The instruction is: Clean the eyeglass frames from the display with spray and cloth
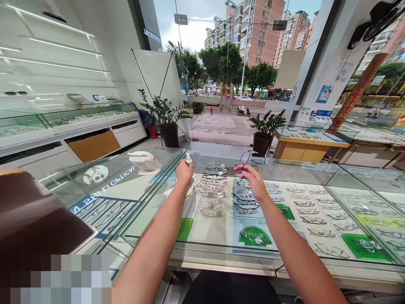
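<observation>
My left hand is closed around a small white spray bottle, whose top shows above the fingers. A pale cloth or paper lies on the glass under that wrist. In my right hand a pair of thin dark-rimmed eyeglasses is pinched between thumb and fingers, raised over the display case. Between the hands, a row of eyeglass frames lies on the glass top. Below my right hand, more dark frames are lined up.
A white handheld device stands on the left glass counter. Further frames and a green display card are to the right. Two potted plants flank the glass entrance. A dark brown object fills the near left.
</observation>
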Demonstrator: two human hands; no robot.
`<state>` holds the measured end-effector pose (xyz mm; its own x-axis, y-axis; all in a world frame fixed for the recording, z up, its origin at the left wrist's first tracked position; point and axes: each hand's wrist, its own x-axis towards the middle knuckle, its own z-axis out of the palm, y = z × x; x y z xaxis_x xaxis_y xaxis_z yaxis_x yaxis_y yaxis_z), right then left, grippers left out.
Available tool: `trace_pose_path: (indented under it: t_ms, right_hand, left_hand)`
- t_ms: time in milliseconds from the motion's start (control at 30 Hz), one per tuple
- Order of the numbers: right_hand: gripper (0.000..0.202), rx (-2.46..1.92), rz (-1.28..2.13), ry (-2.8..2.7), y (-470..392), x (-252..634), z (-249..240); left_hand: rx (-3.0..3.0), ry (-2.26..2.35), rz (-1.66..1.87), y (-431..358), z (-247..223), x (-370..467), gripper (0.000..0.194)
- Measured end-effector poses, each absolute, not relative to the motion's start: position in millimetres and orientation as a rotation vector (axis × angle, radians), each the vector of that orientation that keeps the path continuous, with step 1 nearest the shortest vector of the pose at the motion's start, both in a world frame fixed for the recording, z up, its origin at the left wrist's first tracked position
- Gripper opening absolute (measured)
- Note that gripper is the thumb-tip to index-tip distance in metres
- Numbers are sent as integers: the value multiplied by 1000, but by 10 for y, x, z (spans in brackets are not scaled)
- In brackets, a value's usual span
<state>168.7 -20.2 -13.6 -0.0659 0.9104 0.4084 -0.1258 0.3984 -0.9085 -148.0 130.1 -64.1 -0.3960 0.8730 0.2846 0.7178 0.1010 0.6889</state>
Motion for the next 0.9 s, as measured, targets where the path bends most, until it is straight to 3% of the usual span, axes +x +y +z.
trace_pose_path:
  t_ms: [533,700,800,900]
  right_hand:
    - [26,-773,1013,-1369,-227,1676,-107]
    - [25,-760,1041,-1343,-251,1673,-94]
    - [24,-766,1039,-1335,-263,1673,-74]
    - [25,-774,1031,-1342,-265,1679,-70]
  left_hand:
    - [1617,2145,1117,1240,-596,-1440,34]
    - [1622,2278,1328,1055,-289,-1405,69]
    - [1682,2324,1495,907,-24,-1491,56]
    - [1680,2363,978,818,119,-1628,35]
